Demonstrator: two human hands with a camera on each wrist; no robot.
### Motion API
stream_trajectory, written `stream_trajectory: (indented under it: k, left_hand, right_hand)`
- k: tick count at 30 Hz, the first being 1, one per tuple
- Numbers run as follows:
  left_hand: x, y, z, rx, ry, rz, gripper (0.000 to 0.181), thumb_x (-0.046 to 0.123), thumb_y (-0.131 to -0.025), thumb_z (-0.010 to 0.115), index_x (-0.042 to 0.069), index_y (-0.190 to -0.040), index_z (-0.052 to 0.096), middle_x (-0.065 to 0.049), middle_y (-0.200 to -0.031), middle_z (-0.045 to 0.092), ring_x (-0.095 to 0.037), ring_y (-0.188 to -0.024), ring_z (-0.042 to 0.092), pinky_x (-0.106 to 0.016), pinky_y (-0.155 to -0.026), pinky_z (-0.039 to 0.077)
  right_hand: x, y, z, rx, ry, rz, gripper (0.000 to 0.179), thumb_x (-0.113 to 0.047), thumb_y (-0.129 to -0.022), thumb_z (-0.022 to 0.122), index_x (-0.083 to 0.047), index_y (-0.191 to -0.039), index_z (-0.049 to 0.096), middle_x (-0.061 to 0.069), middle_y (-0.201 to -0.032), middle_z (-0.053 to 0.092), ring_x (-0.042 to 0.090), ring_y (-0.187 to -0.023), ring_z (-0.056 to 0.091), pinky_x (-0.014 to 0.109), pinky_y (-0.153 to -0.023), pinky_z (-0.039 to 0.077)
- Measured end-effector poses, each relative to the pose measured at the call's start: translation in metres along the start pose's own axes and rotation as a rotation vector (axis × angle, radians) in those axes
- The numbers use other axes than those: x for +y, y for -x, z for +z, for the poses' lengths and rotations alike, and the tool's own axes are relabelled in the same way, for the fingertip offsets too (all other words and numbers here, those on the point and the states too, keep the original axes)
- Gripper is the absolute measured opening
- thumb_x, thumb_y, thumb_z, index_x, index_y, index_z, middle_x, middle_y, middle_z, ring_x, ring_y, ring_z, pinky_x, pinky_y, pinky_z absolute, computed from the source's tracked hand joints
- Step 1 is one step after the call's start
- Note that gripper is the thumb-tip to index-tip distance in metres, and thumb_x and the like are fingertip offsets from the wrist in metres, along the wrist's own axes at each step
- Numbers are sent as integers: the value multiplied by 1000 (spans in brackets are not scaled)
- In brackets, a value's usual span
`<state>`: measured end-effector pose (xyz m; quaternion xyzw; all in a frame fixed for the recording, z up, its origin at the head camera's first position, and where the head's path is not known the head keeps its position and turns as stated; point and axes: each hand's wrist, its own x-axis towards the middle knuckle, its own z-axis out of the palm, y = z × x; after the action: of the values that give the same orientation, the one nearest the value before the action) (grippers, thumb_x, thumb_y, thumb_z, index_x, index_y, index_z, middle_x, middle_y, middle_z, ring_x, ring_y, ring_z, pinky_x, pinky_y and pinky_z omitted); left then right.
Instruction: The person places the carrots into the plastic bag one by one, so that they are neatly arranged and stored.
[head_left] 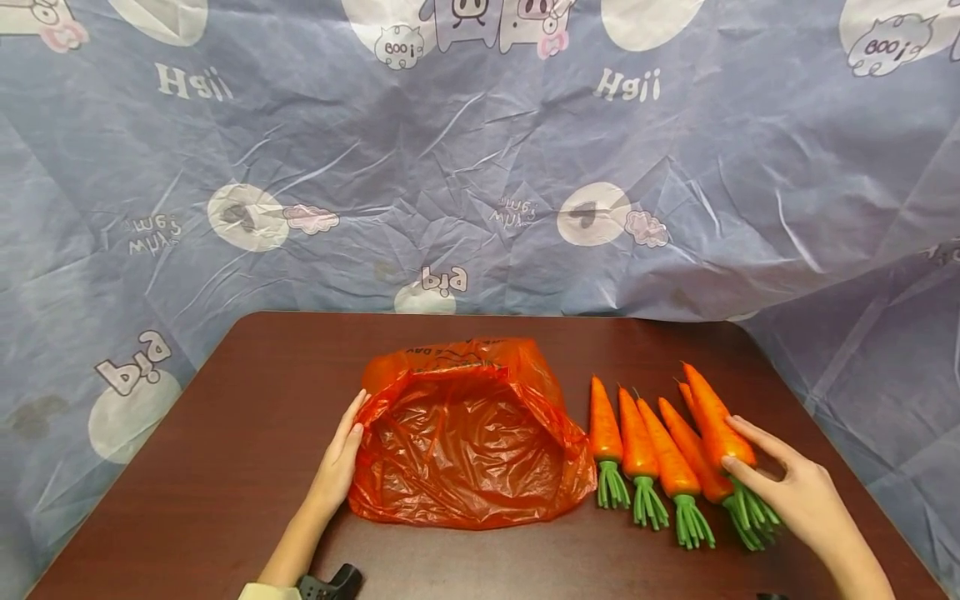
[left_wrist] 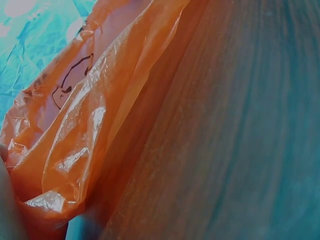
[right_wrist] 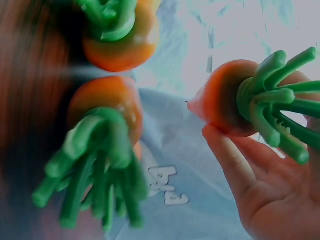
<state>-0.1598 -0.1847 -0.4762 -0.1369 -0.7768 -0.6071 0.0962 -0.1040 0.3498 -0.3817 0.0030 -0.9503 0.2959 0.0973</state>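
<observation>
An orange-red plastic bag (head_left: 465, 450) lies on the table, its wide mouth facing me. At its left side, my left hand (head_left: 335, 467) holds the edge of the mouth with fingers and thumb. The left wrist view shows the crinkled bag side (left_wrist: 75, 145), with only a sliver of the hand visible. My right hand (head_left: 806, 496) grips an orange carrot (head_left: 717, 417) between thumb and fingers near its leafy end. In the right wrist view this carrot (right_wrist: 227, 100) is apart from the others, green stems toward the camera. Its tip points away from me.
Several more carrots lie side by side right of the bag, including the leftmost carrot (head_left: 604, 425) close against it and another carrot (head_left: 670, 454) farther right. The brown table (head_left: 247, 417) ends at a grey-blue printed cloth (head_left: 450, 167). A black strap (head_left: 330, 586) circles the left wrist.
</observation>
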Motion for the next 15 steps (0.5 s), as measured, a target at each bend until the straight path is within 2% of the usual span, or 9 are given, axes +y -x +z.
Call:
stream_trajectory:
  k: [3, 6, 8, 11, 15]
  left_hand:
    - [1, 1, 0, 8, 0, -6, 47, 13, -100, 28, 14, -146, 18, -13, -149, 23, 15, -126, 23, 0, -97, 18]
    - [1, 1, 1, 17, 7, -7, 46, 14, -100, 27, 15, -146, 19, -12, -149, 24, 15, -125, 25, 0, -97, 18]
    - [2, 1, 1, 19, 14, -2, 46, 15, -100, 27, 15, -146, 19, -13, -149, 25, 15, -125, 25, 0, -97, 19]
    - [3, 1, 2, 20, 17, 9, 46, 14, -100, 28, 13, -146, 20, -14, -148, 26, 15, -125, 26, 0, -97, 19]
    - [2, 1, 2, 25, 11, 13, 46, 13, -100, 28, 14, -146, 20, -14, -148, 26, 15, -125, 26, 0, -97, 19]
  right_hand:
    - [-10, -1, -1, 5, -21, -58, 56, -31, -82, 66, -28, -134, 46, -48, -119, 30, -29, -101, 29, 20, -80, 38]
    - [-22, 0, 0, 4, -31, -96, 54, -29, -80, 69, -25, -131, 50, -47, -118, 33, -25, -90, 42, 2, -66, 32]
    - [-31, 1, 1, 0, -36, -115, 54, -28, -80, 69, -23, -130, 51, -48, -118, 33, -19, -80, 50, 2, -64, 35]
    - [-43, 3, 2, -3, -21, -144, 53, -28, -79, 70, -23, -129, 53, -50, -116, 29, -15, -78, 53, 3, -63, 36]
    - [-55, 5, 3, -19, -20, -187, 54, -29, -78, 71, -28, -128, 52, -46, -118, 31, -23, -93, 43, 1, -67, 37]
